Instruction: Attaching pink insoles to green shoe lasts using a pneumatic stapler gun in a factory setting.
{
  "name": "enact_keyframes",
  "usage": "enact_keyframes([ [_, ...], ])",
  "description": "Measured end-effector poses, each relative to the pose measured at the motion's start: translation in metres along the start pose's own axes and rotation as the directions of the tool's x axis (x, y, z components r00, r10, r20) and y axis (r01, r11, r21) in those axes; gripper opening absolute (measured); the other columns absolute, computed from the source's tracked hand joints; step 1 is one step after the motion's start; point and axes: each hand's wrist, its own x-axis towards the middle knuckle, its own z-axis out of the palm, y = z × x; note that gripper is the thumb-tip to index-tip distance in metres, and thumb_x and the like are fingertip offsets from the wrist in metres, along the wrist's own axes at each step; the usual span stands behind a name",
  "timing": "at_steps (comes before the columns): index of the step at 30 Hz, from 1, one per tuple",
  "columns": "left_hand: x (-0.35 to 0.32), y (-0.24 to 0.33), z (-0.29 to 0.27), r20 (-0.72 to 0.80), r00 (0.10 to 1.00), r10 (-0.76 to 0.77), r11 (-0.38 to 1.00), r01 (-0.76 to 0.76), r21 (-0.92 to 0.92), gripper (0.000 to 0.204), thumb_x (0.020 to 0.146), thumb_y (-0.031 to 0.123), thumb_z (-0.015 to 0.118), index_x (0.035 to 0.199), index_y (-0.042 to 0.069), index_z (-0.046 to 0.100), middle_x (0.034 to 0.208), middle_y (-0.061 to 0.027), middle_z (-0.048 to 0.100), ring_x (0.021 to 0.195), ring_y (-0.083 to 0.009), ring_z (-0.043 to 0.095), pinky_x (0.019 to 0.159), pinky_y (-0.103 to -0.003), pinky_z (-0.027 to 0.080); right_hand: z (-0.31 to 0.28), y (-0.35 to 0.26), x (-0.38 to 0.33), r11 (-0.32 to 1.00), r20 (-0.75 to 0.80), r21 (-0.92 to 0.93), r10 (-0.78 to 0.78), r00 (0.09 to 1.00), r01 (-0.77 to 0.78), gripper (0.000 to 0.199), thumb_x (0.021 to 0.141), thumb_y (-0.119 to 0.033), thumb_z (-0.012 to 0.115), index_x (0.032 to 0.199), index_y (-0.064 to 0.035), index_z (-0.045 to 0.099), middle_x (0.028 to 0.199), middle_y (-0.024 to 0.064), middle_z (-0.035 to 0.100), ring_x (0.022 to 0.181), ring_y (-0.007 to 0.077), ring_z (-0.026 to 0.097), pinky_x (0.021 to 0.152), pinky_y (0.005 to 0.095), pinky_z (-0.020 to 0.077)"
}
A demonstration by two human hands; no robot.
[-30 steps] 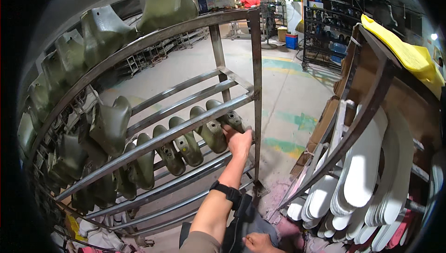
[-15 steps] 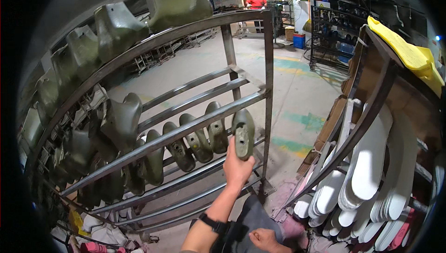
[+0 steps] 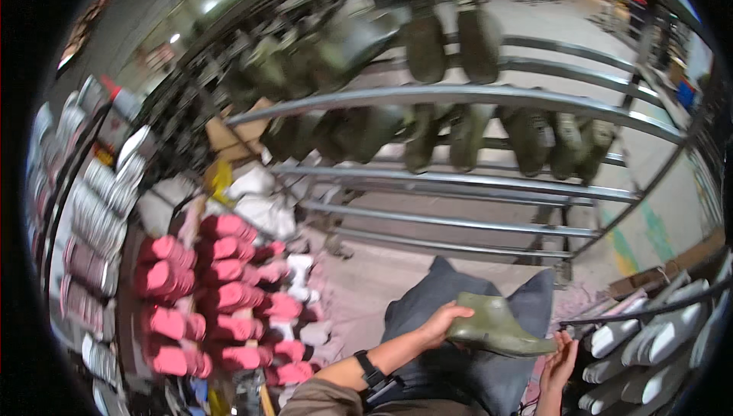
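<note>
My left hand grips an olive-green shoe last by its thick upper end, over my lap. The last lies on its side, its toe pointing right. Beside that toe is my right hand, fingers stretched upward and apart; whether they touch the toe I cannot tell. In front of me a metal rack carries several more green lasts on its rails. Those on the upper level look blurred.
To my left, pink sole-shaped pieces stand in stacks, with pale stacked pieces on a rack beyond. White sole-shaped pieces fill a rack close on my right. White cloth-like material lies near the rack's left end.
The view has swung left and down. My left hand has brought the last from the rack's right end to my lap, turning it sideways. My right hand has risen toward its toe and opened.
</note>
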Motion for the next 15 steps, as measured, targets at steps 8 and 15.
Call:
enact_keyframes([
  [8,-0.004,0.017,-0.011,-0.146,0.963,-0.228,0.971,0.237,0.045,0.052,0.093,0.048,0.042,0.12,0.004,0.05,0.094,-0.0158,0.059,0.051,-0.0218,0.061,0.036,-0.032,0.047,0.021,0.021,0.028,0.723,0.151,-0.658,-0.147,0.978,0.21,0.049,0.093,-0.03,0.056,0.127,0.004,0.045,0.119,0.0145,0.052,0.106,0.0243,0.051,0.094,0.0343,0.0379],
  [15,-0.052,0.096,-0.069,-0.289,0.941,0.176,0.614,0.125,0.78,0.045,0.084,0.028,0.061,0.123,0.004,0.054,0.086,-0.0101,0.066,0.052,-0.015,0.059,0.043,-0.028,0.047,0.018,0.033,0.066,0.486,0.133,-0.846,-0.204,0.97,0.219,0.065,0.093,-0.044,0.053,0.123,0.0122,0.047,0.117,0.0226,0.056,0.103,0.0267,0.054,0.093,0.0346,0.0401],
])
